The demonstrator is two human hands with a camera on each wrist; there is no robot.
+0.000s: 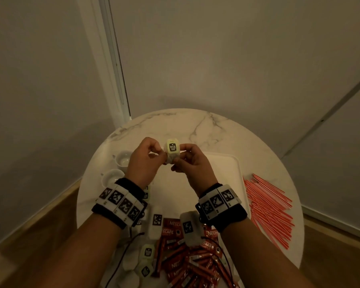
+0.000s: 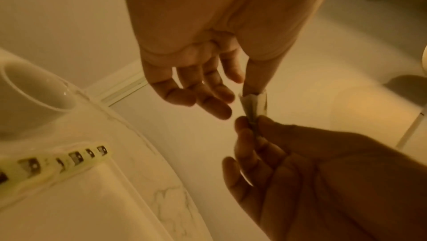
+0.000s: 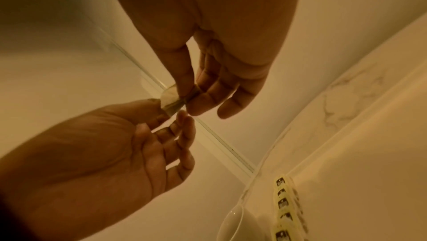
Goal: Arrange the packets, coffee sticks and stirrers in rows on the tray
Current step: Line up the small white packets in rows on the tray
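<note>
Both hands, left hand (image 1: 142,161) and right hand (image 1: 192,163), pinch one pale packet (image 1: 172,149) above the tray (image 1: 235,173); wrists apparently hide coffee sticks (image 1: 187,265), red stirrers (image 1: 268,208) alongside.

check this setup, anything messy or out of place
Yes. The coffee sticks lie in a jumbled heap at the table's near edge, unlike the row of packets on the tray. Both hands pinch one packet in mid-air.

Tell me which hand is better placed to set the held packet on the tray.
Probably the left hand: the packet row runs along the tray's left edge, on its side. The right hand also pinches it.
</note>
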